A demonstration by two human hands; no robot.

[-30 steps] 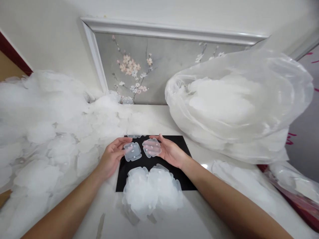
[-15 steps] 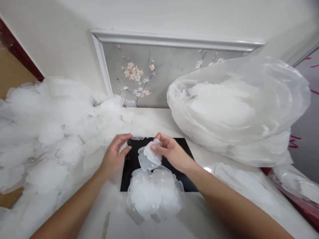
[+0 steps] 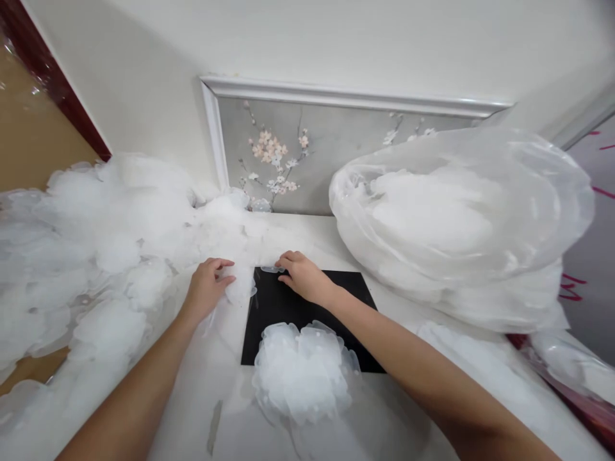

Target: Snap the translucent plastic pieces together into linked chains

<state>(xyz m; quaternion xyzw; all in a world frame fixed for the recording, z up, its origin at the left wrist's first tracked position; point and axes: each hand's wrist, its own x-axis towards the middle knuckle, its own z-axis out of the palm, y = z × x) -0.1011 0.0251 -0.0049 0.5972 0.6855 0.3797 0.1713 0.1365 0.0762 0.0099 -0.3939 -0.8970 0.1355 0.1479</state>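
My left hand (image 3: 207,289) lies at the left edge of the black mat (image 3: 317,301), fingers curled on a translucent white plastic piece (image 3: 239,288) from the edge of the loose pile. Across the mat's far edge, my right hand (image 3: 302,276) has its fingers bent and together, its tips on another translucent piece (image 3: 272,269) that lies there. A heap of finished, studded translucent pieces (image 3: 302,374) sits on the mat's near edge, between my forearms.
A large loose pile of white translucent pieces (image 3: 96,243) covers the table's left side. A bulging clear plastic bag (image 3: 461,211) full of pieces fills the right. A framed blossom picture (image 3: 312,153) leans on the wall behind. More bagged pieces (image 3: 567,365) lie at the right edge.
The two pieces I held together over the mat have gone down onto the near heap. Both hands have moved to the mat's far edge, the left into the pile's edge.
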